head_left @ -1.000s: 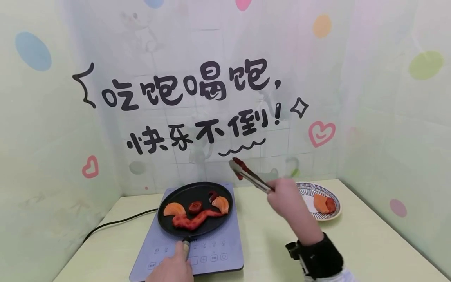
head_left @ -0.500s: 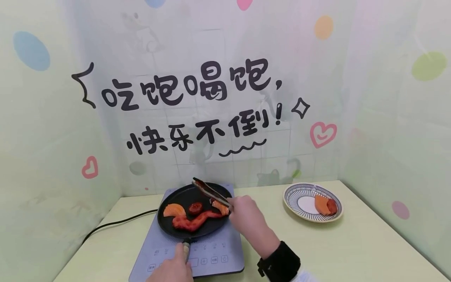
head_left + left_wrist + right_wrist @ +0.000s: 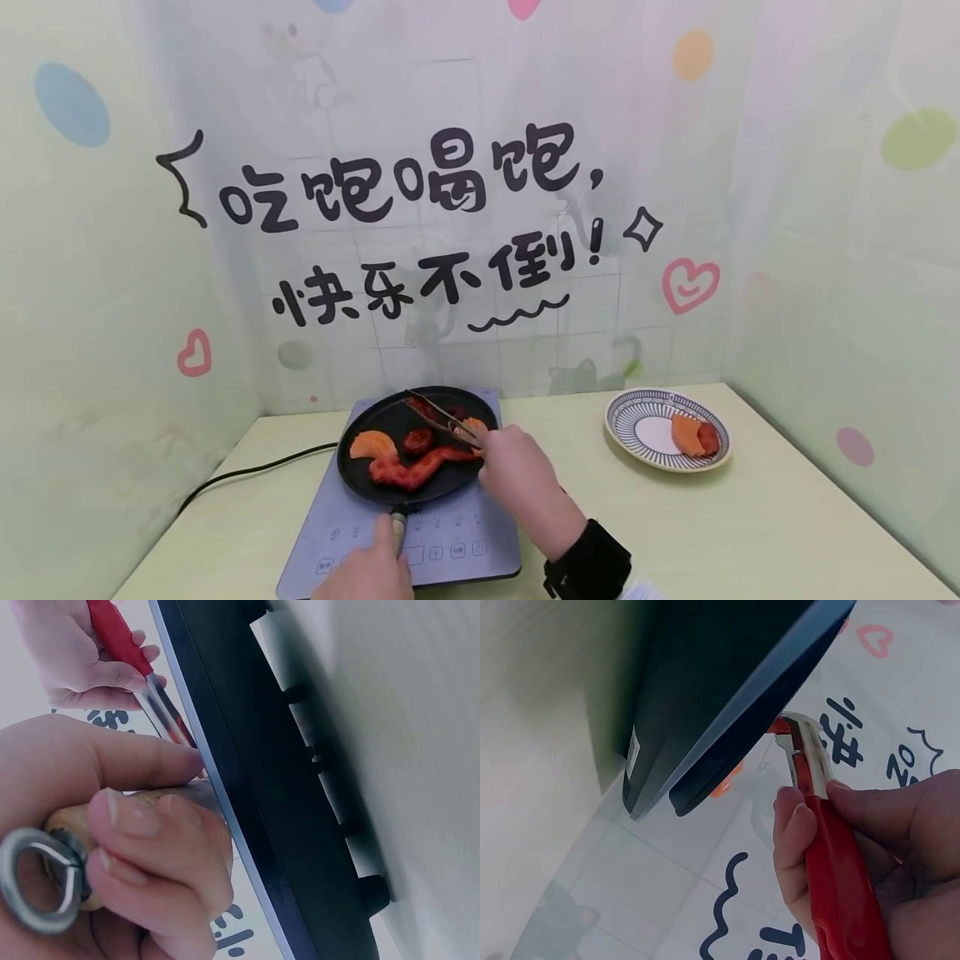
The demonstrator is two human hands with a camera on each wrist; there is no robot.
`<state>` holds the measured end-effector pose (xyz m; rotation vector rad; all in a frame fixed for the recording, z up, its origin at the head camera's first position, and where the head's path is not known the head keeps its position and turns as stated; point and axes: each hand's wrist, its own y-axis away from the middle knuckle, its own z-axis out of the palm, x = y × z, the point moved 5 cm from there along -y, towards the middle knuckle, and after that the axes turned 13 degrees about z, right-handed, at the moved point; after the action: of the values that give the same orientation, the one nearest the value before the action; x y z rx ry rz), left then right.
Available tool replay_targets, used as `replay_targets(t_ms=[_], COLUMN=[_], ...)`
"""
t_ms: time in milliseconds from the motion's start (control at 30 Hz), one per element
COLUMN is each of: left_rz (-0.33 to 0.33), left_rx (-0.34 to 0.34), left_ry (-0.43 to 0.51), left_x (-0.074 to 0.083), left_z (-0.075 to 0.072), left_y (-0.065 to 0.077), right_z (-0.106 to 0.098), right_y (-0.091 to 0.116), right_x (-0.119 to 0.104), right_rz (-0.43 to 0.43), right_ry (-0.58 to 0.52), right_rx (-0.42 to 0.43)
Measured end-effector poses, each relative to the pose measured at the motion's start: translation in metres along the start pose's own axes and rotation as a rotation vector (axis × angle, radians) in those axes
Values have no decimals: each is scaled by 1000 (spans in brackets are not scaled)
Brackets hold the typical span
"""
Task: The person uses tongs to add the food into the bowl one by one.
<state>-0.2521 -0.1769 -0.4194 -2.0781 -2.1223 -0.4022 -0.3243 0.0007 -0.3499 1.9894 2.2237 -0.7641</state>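
My left hand (image 3: 367, 567) grips the wooden handle (image 3: 71, 817) of a black frying pan (image 3: 450, 483), with a metal ring at the handle's end. In my right hand (image 3: 525, 479) are red-handled metal tongs (image 3: 844, 885), their arms spread a little over the pan's far side. A dark red piece of food (image 3: 426, 407) lies at the tongs' tips. Also in the pan are an orange salmon-like slice (image 3: 372, 445), a round red piece (image 3: 417, 441) and a long red chicken wing (image 3: 408, 473). Another orange slice at the right is partly hidden by the tongs.
The pan sits on a grey-blue induction cooker (image 3: 315, 521) with a black cord (image 3: 255, 472) running left. A patterned plate (image 3: 626, 433) at the right holds an orange slice (image 3: 684, 435) and a red piece (image 3: 707, 439). A printed wall sheet stands behind the table.
My right hand has moved left from beside the plate to the pan, carrying the dark red piece in the tongs. The tongs' arms have spread apart. My left hand stays on the handle.
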Motion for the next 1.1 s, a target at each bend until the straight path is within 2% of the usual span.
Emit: replay_targets(t_ms=[200, 300, 467, 667, 833, 933, 1100], left_rz=[4, 6, 9, 8, 4, -2, 2], left_rx=[6, 15, 19, 14, 18, 6, 9], left_ry=[-6, -8, -9, -7, -15, -12, -16], left_x=[1, 1, 0, 0, -1, -1, -1], left_z=[-1, -2, -1, 0, 1, 1, 1], left_y=[1, 2, 1, 0, 0, -1, -1], right_z=[5, 6, 3, -4, -1, 3, 6], right_y=[2, 3, 2, 4, 8, 9, 9], right_x=[-4, -3, 2, 3, -3, -6, -10], right_rz=[-12, 9, 48, 45, 37, 24, -6], right_ry=[10, -5, -21, 82, 157, 141, 72], right_rx=[-18, -5, 44, 137, 100, 68, 81])
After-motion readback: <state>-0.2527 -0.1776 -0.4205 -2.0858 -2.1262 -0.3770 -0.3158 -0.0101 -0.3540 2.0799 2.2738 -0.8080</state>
